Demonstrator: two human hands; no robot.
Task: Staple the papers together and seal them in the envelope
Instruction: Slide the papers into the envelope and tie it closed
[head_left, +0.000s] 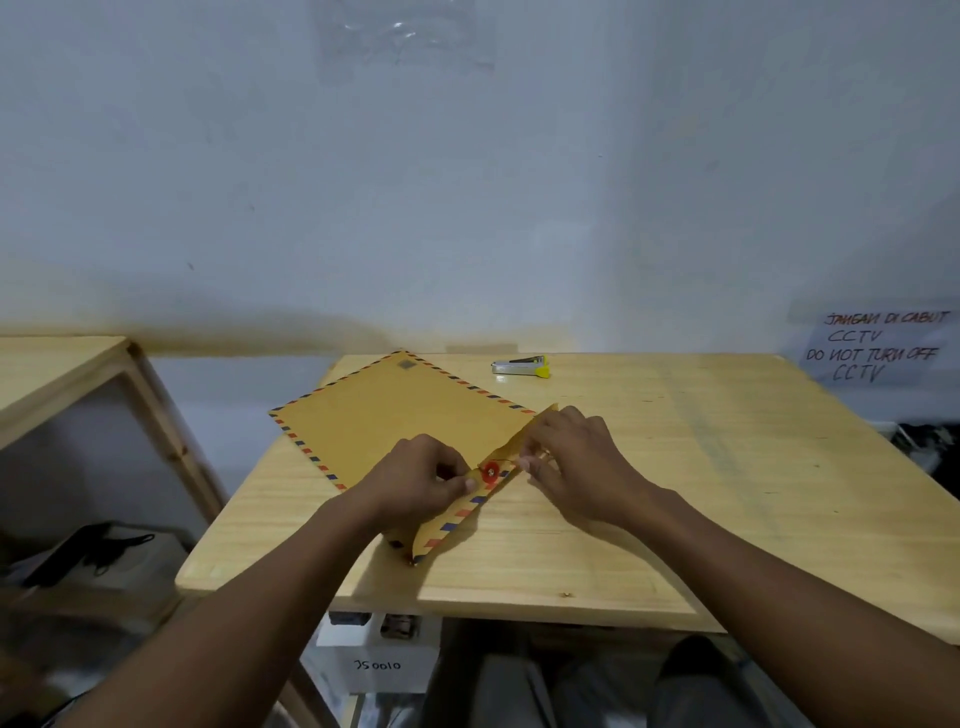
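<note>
A brown envelope (384, 415) with a red-and-blue striped border lies slanted on the wooden table (675, 509). Its flap (467, 506) is folded over at the near edge and carries a red string-tie disc (490, 472). My left hand (421, 480) pinches the flap just left of the disc. My right hand (576, 462) pinches a thin string running from the disc, fingers closed on it. No papers are visible outside the envelope. A silver stapler (521, 366) with a yellow end lies at the table's far edge, apart from both hands.
A white wall stands right behind the table, with a handwritten note (878, 345) taped at the right. A wooden shelf unit (78, 384) stands to the left with dark items below. A white box (376, 665) sits under the table.
</note>
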